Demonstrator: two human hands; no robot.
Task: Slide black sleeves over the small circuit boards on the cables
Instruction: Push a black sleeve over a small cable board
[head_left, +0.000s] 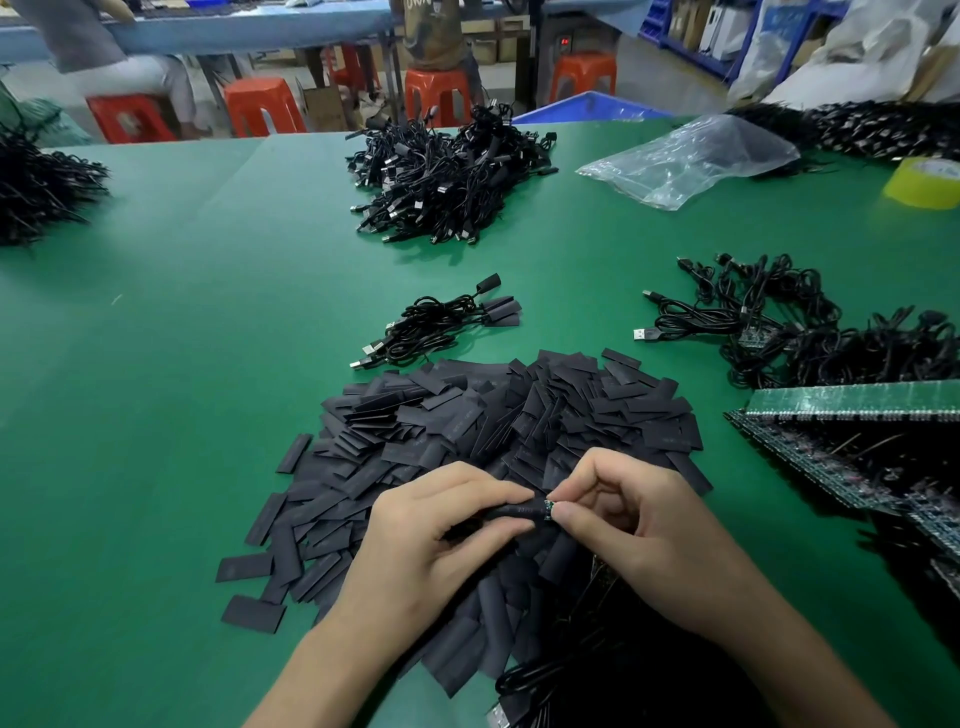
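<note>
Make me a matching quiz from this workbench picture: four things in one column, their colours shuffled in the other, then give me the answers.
Things:
1. pile of sleeves
2. tape roll
3. plastic bag
4. small circuit board

Colours:
A. clear
B. green
C. black
D. yellow

Pairs: 1-C, 2-D, 3-A, 4-B.

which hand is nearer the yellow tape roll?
Right. The yellow tape roll lies far ahead and right of the right hand; the left hand sits farther left, beyond it.
</note>
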